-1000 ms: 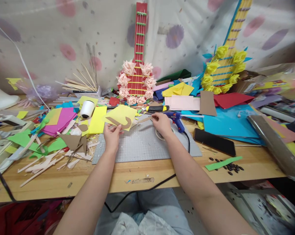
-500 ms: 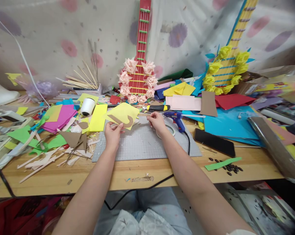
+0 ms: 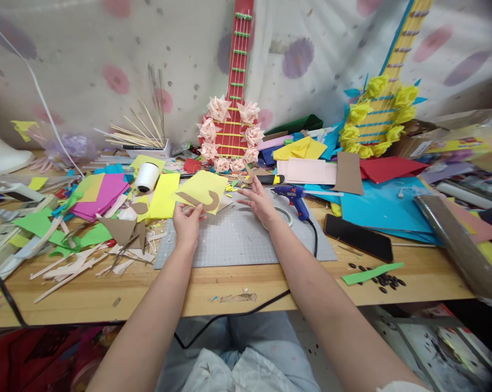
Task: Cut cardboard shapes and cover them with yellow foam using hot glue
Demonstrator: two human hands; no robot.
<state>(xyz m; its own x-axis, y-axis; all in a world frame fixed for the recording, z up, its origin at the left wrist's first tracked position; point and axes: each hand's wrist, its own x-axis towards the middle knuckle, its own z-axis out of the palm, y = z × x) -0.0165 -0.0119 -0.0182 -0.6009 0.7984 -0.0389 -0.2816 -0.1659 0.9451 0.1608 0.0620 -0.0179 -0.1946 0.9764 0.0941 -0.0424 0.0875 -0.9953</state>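
Observation:
My left hand (image 3: 188, 224) pinches a yellow sheet (image 3: 207, 184) by its lower edge. A brown hook-shaped piece (image 3: 200, 201) lies across that sheet, and my thumb rests against it. Over the right part of the grey cutting mat (image 3: 229, 245), my right hand (image 3: 260, 202) has its fingers spread. A small brown bit shows near its fingertips; whether they touch it I cannot tell. Partly behind the right wrist lies a roll of tape (image 3: 287, 216). Just to the right is a blue glue gun (image 3: 295, 198), and a yellow-and-black cutter (image 3: 270, 179) lies beyond the fingers.
Paper scraps (image 3: 78, 261) and scissors crowd the left side. Behind stand a red paper guitar (image 3: 232, 133) with pink roses and a yellow one (image 3: 379, 117). On the right are a phone (image 3: 358, 238), blue sheets (image 3: 388, 209) and small black beads (image 3: 387, 280).
My right hand has gone from a pinch to spread fingers. The yellow sheet in my left hand has tilted and shifted slightly left.

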